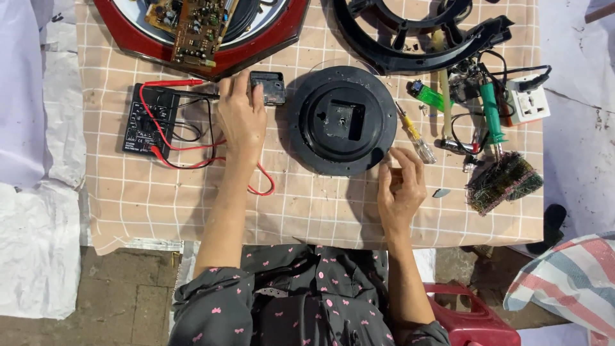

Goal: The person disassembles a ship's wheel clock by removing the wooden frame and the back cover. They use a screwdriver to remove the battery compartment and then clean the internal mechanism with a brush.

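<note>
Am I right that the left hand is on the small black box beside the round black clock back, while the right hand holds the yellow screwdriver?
Not quite. In the head view the right hand holds no yellow screwdriver; that lies on the cloth while the fingertips touch the round black clock back. The left hand is on the small black box.

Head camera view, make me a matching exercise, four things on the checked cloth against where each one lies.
Things:
1. multimeter
2. round black clock back
3. green lighter
4. white socket block

Places:
A. at the cloth's far right edge
B. between the two hands
C. just right of the clock back's upper rim
D. left of the left hand, with red and black leads

Pairs: 1-D, 2-B, 3-C, 4-A. The right hand rests at the clock back's lower right rim.
</note>
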